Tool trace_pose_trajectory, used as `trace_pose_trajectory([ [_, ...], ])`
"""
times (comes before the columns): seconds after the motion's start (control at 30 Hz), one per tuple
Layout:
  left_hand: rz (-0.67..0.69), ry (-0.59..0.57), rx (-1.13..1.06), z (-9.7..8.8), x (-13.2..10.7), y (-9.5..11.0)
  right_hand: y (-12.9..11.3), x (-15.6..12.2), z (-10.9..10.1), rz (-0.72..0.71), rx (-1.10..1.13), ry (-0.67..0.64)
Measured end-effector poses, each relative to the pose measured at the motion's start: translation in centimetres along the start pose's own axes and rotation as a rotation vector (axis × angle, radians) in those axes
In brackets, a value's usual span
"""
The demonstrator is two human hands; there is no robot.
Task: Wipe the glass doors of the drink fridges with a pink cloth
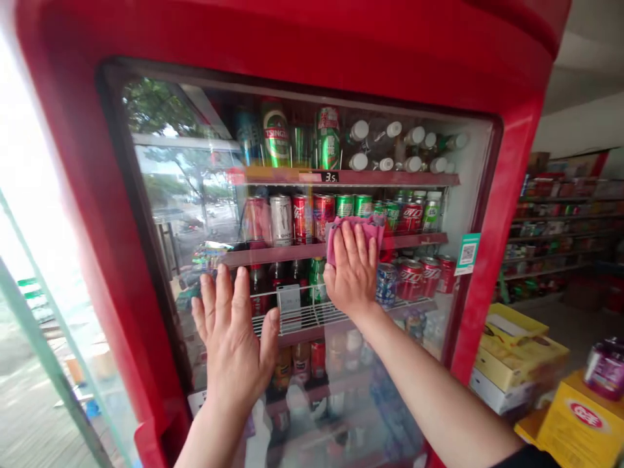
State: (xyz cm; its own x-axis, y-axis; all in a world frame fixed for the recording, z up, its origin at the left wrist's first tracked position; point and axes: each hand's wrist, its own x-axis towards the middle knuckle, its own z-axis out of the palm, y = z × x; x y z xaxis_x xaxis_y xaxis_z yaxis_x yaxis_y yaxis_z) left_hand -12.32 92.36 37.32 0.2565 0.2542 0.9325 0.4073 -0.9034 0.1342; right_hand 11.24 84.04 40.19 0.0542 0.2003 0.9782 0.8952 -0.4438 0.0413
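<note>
My left hand (234,338) rests flat on the glass door (214,195) of a red drinks cooler (292,39), its fingers spread and holding nothing. My right hand (351,276) presses a pink cloth (358,233) against the same glass, higher up and to the right. The cloth is folded under my palm and fingers, and only its upper edge shows. Behind the glass, shelves hold cans and bottles, including green Tsingtao cans (275,135) and red Coca-Cola cans (409,278). My hands hide part of the middle shelves.
A QR code sticker (467,253) sits on the cooler's right inner edge. To the right stand yellow cardboard boxes (517,351), a purple-labelled jar (605,369) and stocked store shelves (556,227). At left, an open glass door (43,338) shows the bright outdoors.
</note>
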Motion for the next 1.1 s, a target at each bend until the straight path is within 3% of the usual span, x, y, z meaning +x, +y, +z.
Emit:
trace_pose_trajectory([
  [0.1, -0.022, 0.007, 0.024, -1.2, -0.5, -0.3, -4.2, 0.0, 0.4, 0.066, 0.042, -0.055],
  [0.27, -0.061, 0.036, 0.072, -2.4, -1.0, -1.1, -12.8, -0.4, 1.9, -0.330, 0.236, -0.171],
  [0.33, -0.086, 0.046, 0.074, -2.3, -0.9, -1.1, -14.0, -0.5, 2.3, -0.398, 0.264, -0.168],
  [0.4, -0.108, 0.045, 0.070, -1.9, -0.6, -0.8, -13.7, -0.4, 2.4, -0.435, 0.270, -0.155],
  [0.53, -0.116, 0.039, 0.049, -0.3, -0.3, 0.7, -10.7, -0.4, 2.3, -0.497, 0.243, -0.103],
  [0.73, -0.079, -0.001, 0.024, 2.7, -0.2, 3.3, -4.4, -1.0, 1.8, -0.437, 0.168, -0.017],
  [0.97, -0.029, -0.037, -0.029, 5.4, 0.2, 6.9, 4.9, -1.4, 0.2, -0.301, 0.099, -0.083],
  [1.1, -0.010, -0.045, -0.056, 5.8, 0.2, 8.2, 9.7, -0.9, -1.4, -0.095, 0.018, -0.078],
])
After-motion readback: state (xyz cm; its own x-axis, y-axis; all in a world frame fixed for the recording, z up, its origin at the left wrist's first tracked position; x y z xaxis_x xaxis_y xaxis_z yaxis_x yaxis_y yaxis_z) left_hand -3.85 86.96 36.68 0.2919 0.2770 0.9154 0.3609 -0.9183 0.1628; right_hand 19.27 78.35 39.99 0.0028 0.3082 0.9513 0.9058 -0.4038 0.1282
